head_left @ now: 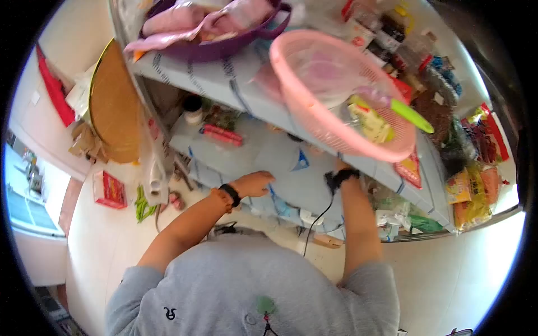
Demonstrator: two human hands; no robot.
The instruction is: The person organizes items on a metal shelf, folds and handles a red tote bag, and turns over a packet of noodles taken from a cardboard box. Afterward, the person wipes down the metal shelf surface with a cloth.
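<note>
My left hand (253, 183) rests at the front of the middle shelf (224, 162), palm down, fingers apart, with nothing visible in it. A black band and an orange bracelet circle that wrist. My right hand (343, 167) reaches in under the edge of the upper shelf, beneath the pink basket (330, 126); its fingers are hidden. Around the right wrist is a black strap with a cable (320, 215) hanging from it. Behind my left hand, pink-red packets (222, 135) and a dark-lidded jar (193, 110) stand on the middle shelf.
Above, a purple basin (216, 50) holds pink packages. The pink basket contains plastic bags and a green-handled item (412, 116). Many packets crowd the right side. On the floor at left are a red box (110, 190) and green vegetables (143, 204); a round brown board (115, 103) leans behind.
</note>
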